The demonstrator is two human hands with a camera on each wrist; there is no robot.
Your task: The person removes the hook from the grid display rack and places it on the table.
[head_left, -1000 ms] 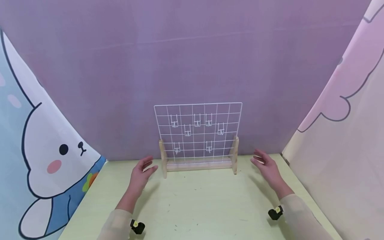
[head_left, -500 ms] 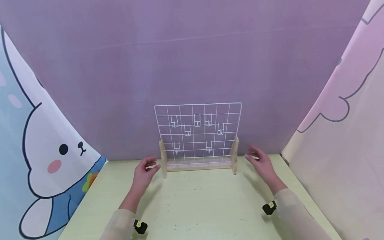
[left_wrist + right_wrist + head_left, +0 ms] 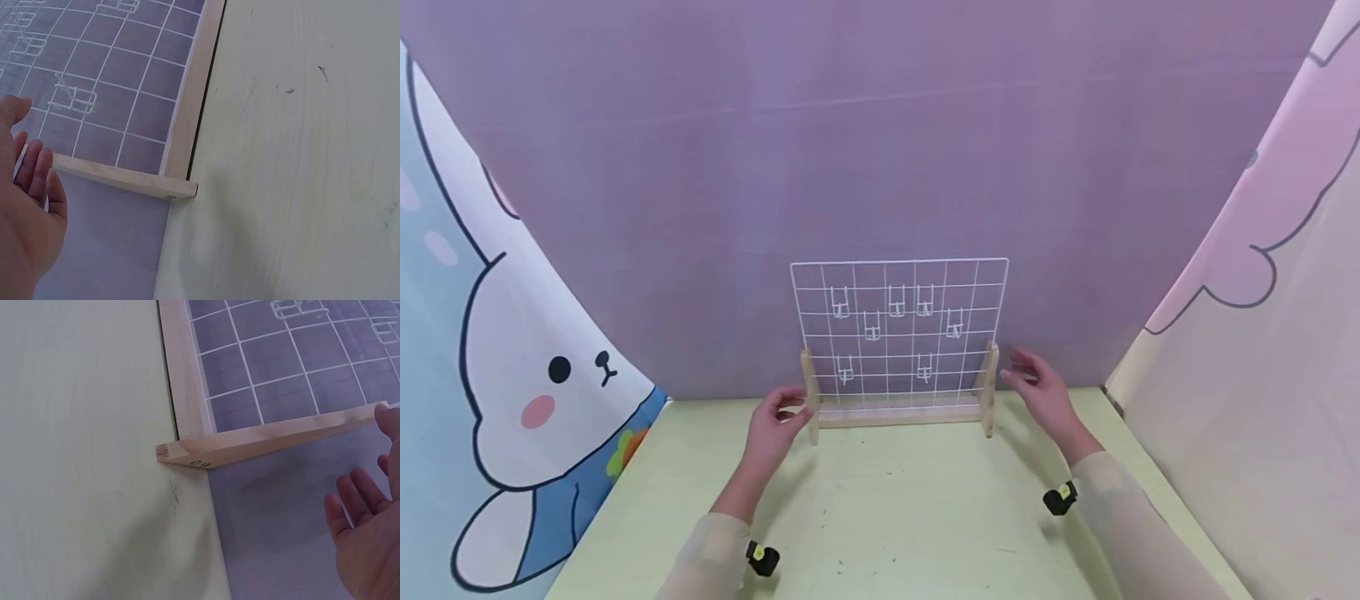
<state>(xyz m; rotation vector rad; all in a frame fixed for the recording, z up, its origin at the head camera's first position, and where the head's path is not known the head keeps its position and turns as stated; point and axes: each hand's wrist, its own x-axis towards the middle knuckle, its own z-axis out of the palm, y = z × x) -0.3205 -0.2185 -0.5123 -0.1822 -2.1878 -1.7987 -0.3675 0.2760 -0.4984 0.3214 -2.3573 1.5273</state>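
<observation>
A white wire grid rack on a wooden base (image 3: 898,420) stands upright at the back of the table. Several white wire hooks (image 3: 924,368) hang on its grid. Beside the left wooden post (image 3: 808,379) is my left hand (image 3: 772,429), thumb and fingers apart and loosely bent. Whether its fingertips touch that post is hard to tell. My right hand (image 3: 1043,398) hovers just right of the right wooden post (image 3: 988,387), its fingers relaxed around nothing. In the right wrist view the thumb overlaps the far end of that post; contact cannot be told.
A pale yellow table (image 3: 917,508) carries small dark marks. Behind the rack hangs a purple cloth (image 3: 895,167). A cloth with a printed rabbit (image 3: 512,400) borders the left side, and a pale printed cloth (image 3: 1262,417) the right.
Both hands have moved inward and slightly forward, closer to the rack's two wooden posts. The rack and its hooks keep their places on the table.
</observation>
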